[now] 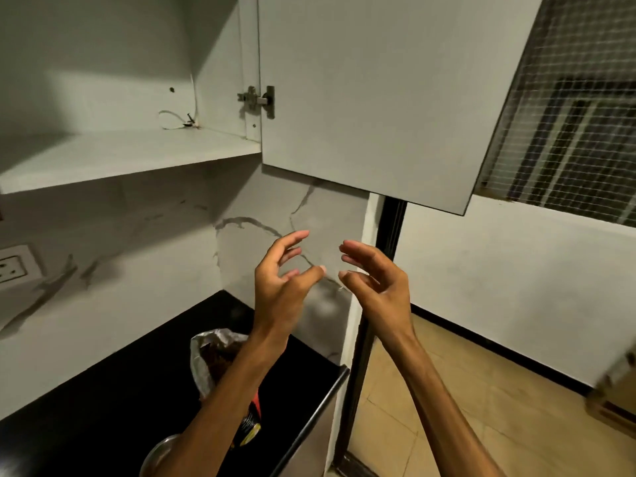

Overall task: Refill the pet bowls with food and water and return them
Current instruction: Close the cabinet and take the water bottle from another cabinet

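- The crinkly silver pet food bag [210, 356] stands up tall on the shiny black counter [103, 401]. Its long side runs up and down, and its open mouth points up. Brown food shows inside.
- The bag's lower part is red and black with a bit of yellow. It is partly hidden behind the left forearm.
- A round shiny metal bowl [158, 456] sits at the bottom edge, in front of the bag. Only part of its rim shows.
- The left hand [278, 287] is up in the air, well above the bag. Its fingers are spread and curled, and they hold nothing.
- The right hand [378, 287] is up beside it, fingers apart and bent, also holding nothing. The two hands face each other and do not touch.
- Above the hands, a white cupboard door [378, 98] hangs open. A bare white shelf [120, 156] is on the left, with a metal hinge [256, 99] by the door.
- The wall [137, 270] behind is white marble with grey veins. A white wall socket [13, 266] is at the far left.
- On the right is a tan tiled floor [464, 407] and a window covered in netting [568, 115].
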### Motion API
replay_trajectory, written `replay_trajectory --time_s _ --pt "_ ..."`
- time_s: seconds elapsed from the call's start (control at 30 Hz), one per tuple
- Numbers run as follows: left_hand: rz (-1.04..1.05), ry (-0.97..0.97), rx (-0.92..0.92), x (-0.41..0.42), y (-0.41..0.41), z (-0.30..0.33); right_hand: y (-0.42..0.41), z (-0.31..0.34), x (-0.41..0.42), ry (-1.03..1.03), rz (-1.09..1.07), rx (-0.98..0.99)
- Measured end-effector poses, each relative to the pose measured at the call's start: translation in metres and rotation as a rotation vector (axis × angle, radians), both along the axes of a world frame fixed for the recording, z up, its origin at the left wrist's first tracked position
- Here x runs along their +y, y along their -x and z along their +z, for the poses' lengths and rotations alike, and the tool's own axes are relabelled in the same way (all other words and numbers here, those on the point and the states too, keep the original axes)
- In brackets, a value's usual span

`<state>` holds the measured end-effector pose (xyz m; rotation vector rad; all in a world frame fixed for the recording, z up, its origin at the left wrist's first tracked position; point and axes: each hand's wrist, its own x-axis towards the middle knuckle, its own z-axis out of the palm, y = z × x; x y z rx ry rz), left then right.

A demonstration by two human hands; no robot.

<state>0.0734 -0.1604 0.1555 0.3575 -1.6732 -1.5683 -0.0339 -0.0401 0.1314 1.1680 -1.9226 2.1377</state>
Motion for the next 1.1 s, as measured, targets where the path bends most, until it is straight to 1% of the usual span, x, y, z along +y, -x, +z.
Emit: replay_trajectory --time_s 0.2,0.33,0.5,0.6,0.7,0.83,0.97,1.1 --pt "-0.112 0.119 0.043 0.02 0.027 0.03 0.016 0.039 0.041 0.081 -0.214 0.117" --pt "-0.142 0.261 0.063 0.036 0.048 0.053 0.026 0.066 0.069 0.156 -0.383 0.202" --pt "-0.102 0.472 0.071 0.059 0.076 0.079 0.043 0.09 0.095 0.264 -0.618 0.279" --pt "-0.068 0.601 0.067 0.074 0.093 0.091 0.062 0.101 0.101 0.311 -0.687 0.265" --pt "-0.03 0.706 0.06 0.085 0.111 0.102 0.085 0.11 0.1 0.311 -0.687 0.219" --pt "0.011 0.801 0.044 0.088 0.13 0.113 0.116 0.113 0.089 0.235 -0.612 0.139" --pt "-0.006 0.799 0.0 0.086 0.14 0.118 0.14 0.111 0.077 0.163 -0.528 0.059" --pt "-0.03 0.769 -0.03 0.081 0.146 0.113 0.147 0.111 0.072 0.165 -0.411 -0.014"
